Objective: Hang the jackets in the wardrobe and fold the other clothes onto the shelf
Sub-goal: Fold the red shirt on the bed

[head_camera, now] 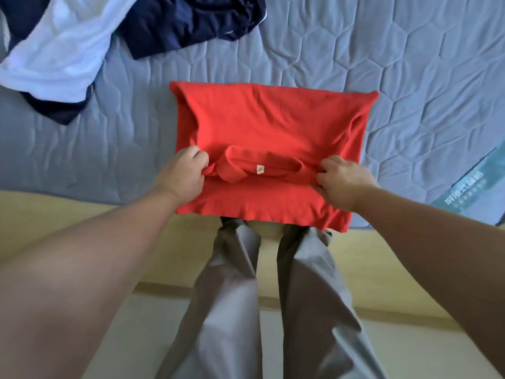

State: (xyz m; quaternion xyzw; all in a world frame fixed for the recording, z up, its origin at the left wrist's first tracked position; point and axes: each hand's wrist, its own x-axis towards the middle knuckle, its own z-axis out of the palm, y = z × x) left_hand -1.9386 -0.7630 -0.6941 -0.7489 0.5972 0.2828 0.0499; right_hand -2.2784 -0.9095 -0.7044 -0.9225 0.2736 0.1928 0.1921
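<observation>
A red polo shirt (270, 124) lies folded into a rectangle on the grey quilted mattress (382, 64), its near edge hanging over the mattress side. Its collar with a small white label faces me. My left hand (183, 176) pinches the cloth at the left end of the collar. My right hand (341, 179) pinches the cloth at the right end. A navy and white jacket (62, 45) lies crumpled at the far left of the mattress, with more navy cloth (191, 20) beside it.
The wooden bed frame (82, 222) runs along the mattress's near edge. My legs in grey trousers (246, 310) stand against it. A teal printed label (470, 187) lies on the mattress at the right. Pale floor lies below.
</observation>
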